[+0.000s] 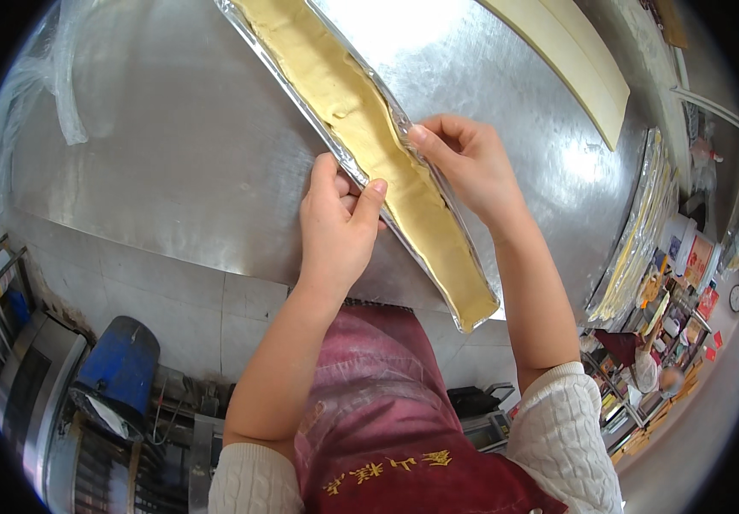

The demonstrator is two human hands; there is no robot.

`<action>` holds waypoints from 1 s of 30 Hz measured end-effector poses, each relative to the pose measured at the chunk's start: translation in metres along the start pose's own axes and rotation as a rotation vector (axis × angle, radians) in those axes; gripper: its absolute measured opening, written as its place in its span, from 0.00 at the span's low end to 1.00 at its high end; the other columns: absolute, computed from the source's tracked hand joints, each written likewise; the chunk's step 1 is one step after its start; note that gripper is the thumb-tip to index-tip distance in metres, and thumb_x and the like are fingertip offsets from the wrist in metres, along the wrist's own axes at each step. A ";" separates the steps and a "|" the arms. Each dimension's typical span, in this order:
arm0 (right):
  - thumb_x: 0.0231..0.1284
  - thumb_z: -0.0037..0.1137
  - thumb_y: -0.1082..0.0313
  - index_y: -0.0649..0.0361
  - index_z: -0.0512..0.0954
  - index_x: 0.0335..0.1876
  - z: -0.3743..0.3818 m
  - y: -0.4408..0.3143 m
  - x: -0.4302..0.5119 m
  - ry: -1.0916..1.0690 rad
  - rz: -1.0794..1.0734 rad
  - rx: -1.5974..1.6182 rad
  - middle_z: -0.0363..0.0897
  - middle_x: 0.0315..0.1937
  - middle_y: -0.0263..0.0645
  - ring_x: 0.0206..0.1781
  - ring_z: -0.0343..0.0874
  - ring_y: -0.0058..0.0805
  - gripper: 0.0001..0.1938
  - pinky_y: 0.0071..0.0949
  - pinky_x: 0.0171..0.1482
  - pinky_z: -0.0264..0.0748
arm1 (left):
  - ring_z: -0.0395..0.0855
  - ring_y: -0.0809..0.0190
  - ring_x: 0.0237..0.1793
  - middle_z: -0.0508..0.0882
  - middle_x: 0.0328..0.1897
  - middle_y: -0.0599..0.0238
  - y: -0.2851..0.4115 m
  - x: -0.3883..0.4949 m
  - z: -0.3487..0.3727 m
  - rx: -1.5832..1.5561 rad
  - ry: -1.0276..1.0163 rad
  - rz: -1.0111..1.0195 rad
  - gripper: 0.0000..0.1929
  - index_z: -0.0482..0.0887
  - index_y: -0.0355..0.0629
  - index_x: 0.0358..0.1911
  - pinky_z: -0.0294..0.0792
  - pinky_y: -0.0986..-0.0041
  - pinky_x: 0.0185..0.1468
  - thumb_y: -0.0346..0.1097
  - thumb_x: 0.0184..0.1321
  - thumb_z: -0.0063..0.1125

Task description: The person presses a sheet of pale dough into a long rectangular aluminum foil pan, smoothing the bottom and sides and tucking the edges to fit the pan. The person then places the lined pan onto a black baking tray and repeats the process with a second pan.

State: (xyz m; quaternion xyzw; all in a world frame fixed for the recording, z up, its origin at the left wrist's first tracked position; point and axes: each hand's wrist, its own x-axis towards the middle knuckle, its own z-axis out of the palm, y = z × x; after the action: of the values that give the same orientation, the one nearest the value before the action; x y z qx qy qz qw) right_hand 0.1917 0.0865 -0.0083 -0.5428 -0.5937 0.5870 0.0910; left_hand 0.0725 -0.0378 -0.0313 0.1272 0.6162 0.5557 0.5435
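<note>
A long narrow metal mould [434, 273], lined with clear plastic film and pale yellow dough [401, 177], lies slantwise across the steel worktop [170, 160], its near end reaching over the edge. My left hand [344, 218] grips the mould's left wall, thumb on the inner side and fingers outside and partly hidden below the rim. On the opposite wall, my right hand [459, 157] pinches the film and dough edge between thumb and forefinger. The dough covers the mould's floor and climbs its sides unevenly.
Pale boards [575, 58] lie at the upper right. Film-wrapped long yellow strips [639, 238] are stacked at the right edge. Loose plastic film [67, 83] hangs at the upper left. A blue bin [119, 366] stands below on the left. Another person [642, 366] is far off at right.
</note>
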 end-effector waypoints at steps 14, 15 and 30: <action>0.73 0.56 0.60 0.67 0.83 0.40 0.045 -0.023 0.051 0.302 -0.268 -0.232 0.71 0.18 0.31 0.23 0.64 0.16 0.15 0.26 0.28 0.65 | 0.81 0.69 0.24 0.84 0.30 0.60 0.033 0.050 -0.021 0.266 0.130 0.123 0.12 0.77 0.33 0.40 0.76 0.76 0.27 0.36 0.75 0.48; 0.72 0.56 0.60 0.67 0.83 0.40 0.046 -0.024 0.051 0.299 -0.248 -0.228 0.74 0.20 0.38 0.25 0.70 0.26 0.15 0.30 0.31 0.69 | 0.81 0.69 0.25 0.84 0.31 0.60 0.030 0.052 -0.022 0.260 0.135 0.129 0.11 0.77 0.33 0.40 0.76 0.76 0.27 0.35 0.75 0.48; 0.64 0.66 0.64 0.64 0.81 0.49 0.041 -0.015 0.043 0.392 -0.526 -0.269 0.81 0.35 0.38 0.35 0.76 0.25 0.14 0.26 0.37 0.74 | 0.81 0.75 0.28 0.84 0.34 0.68 0.027 0.058 -0.031 -0.046 -0.018 0.046 0.09 0.77 0.38 0.46 0.75 0.83 0.32 0.37 0.77 0.47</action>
State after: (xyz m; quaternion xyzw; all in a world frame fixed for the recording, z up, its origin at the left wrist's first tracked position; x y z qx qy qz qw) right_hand 0.1363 0.0987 -0.0313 -0.4805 -0.7566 0.3449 0.2789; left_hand 0.0130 -0.0009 -0.0463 0.1335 0.5952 0.5811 0.5387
